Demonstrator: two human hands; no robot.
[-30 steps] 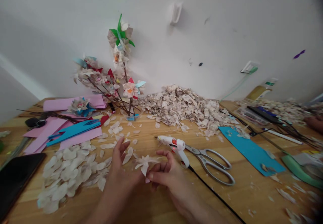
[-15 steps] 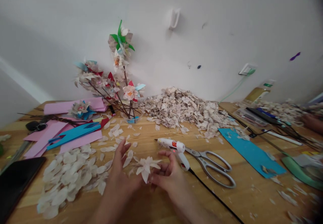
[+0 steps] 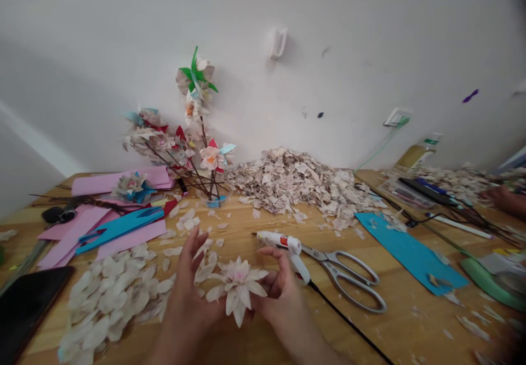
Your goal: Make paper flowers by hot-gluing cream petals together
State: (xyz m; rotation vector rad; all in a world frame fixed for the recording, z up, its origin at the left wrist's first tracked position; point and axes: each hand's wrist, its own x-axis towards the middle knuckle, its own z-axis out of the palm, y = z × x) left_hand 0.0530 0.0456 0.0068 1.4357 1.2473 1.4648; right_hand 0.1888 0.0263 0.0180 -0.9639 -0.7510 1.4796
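Observation:
A small white flower [image 3: 237,287] made of thin pale petals, faintly pink at its centre, is held up between both hands just above the wooden table [image 3: 263,228]. My left hand [image 3: 189,294] supports it from the left with fingers stretched upward. My right hand [image 3: 280,291] pinches its right side with curled fingers. Loose white petals [image 3: 110,294] lie spread to the left of my left hand. A white glue gun [image 3: 285,245] with a black cord rests just behind my right hand, beside large scissors [image 3: 345,276].
A bunch of paper flowers on stems [image 3: 193,135] stands at the wall, next to a large heap of husk scraps [image 3: 299,181]. Pink and blue paper sheets [image 3: 110,222] lie at left, a dark phone [image 3: 24,294] at the near left, a blue sheet [image 3: 406,250] at right. Another person's hand [image 3: 507,198] shows at far right.
The flower has been lifted and tilted toward me, so its face and pink centre now show. Both hands have drawn slightly nearer. The view has tipped a little upward.

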